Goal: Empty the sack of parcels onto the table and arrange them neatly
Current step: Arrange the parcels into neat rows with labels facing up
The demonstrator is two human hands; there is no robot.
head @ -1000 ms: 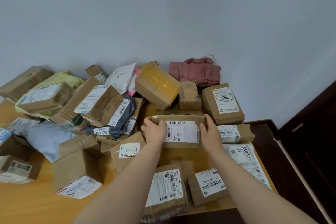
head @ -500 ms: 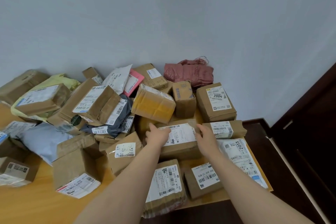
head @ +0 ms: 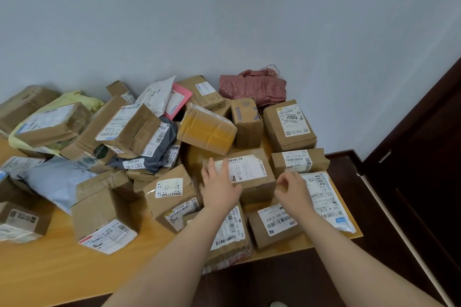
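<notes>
Left forearm (head: 169, 252) bare, at btm ctr of frame, right forearm (head: 354, 252) bare, at btm right, both uncovered as far as frame edge, left hand (head: 219, 189) & right hand (head: 293, 192) bare, approx mid frame, smooth, rounded in outline

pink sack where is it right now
In the head view the pink sack lies crumpled at the back right of the table, against the wall, just behind the box marked 2004.

Plain domestic room: wooden table (head: 50, 269) heaped with parcels (head: 129, 129), bare wall (head: 224, 20), dark door (head: 424, 157).
</notes>
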